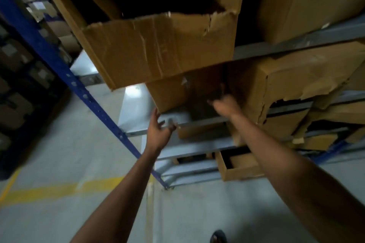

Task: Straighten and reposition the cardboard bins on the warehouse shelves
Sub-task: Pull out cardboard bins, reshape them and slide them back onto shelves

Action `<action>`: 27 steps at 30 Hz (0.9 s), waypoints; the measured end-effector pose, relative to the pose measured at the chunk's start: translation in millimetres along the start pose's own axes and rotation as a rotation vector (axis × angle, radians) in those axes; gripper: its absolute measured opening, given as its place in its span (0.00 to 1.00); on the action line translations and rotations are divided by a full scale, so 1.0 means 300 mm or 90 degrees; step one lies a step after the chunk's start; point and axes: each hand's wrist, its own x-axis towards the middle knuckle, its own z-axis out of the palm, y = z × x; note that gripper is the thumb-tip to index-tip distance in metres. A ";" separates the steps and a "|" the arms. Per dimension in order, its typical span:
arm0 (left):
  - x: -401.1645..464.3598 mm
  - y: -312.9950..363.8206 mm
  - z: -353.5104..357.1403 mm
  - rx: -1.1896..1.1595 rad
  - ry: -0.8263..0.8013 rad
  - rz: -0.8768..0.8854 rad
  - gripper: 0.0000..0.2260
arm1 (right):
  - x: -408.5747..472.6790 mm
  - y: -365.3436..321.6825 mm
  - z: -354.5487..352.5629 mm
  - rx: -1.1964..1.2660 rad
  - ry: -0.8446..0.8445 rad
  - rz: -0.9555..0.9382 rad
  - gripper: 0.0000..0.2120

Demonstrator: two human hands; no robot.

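Your left hand is spread, fingertips touching the lower left corner of a plain brown cardboard bin on a grey metal shelf. Your right hand reaches into that bin's shadowed open front; its fingers blur, so its grip cannot be told. Above juts a creased bin with a torn rim. A perforated blue upright slants past.

The right hand is blurred, its fingertips lost in the bin's dark mouth. The top bin is cut off by the upper edge.
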 end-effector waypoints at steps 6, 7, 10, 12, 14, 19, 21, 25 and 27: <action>0.075 -0.013 0.044 -0.036 -0.029 -0.048 0.42 | 0.259 0.131 0.102 0.097 -0.056 0.092 0.36; 0.082 -0.021 0.049 -0.039 -0.033 -0.056 0.43 | 0.327 0.197 0.130 0.095 -0.062 0.099 0.38; 0.114 -0.035 0.049 -0.058 -0.030 -0.072 0.42 | 0.353 0.218 0.149 0.067 -0.065 0.111 0.31; 0.134 -0.035 0.048 -0.066 -0.030 -0.077 0.42 | 0.328 0.160 0.133 0.068 -0.053 0.112 0.31; 0.150 -0.031 0.051 -0.068 -0.028 -0.082 0.41 | 0.386 0.164 0.137 0.086 -0.055 0.100 0.32; 0.195 -0.029 0.059 -0.095 -0.030 -0.085 0.45 | 0.614 0.296 0.167 0.121 -0.035 0.103 0.40; 0.204 -0.044 0.066 -0.096 -0.023 -0.091 0.46 | 0.541 0.251 0.155 0.119 -0.041 0.089 0.30; 0.212 -0.077 0.074 -0.099 -0.011 -0.082 0.45 | 0.390 0.144 0.123 0.146 -0.033 0.084 0.23; 0.226 -0.094 0.060 -0.122 0.011 -0.093 0.45 | 0.392 0.150 0.132 0.172 -0.033 0.091 0.24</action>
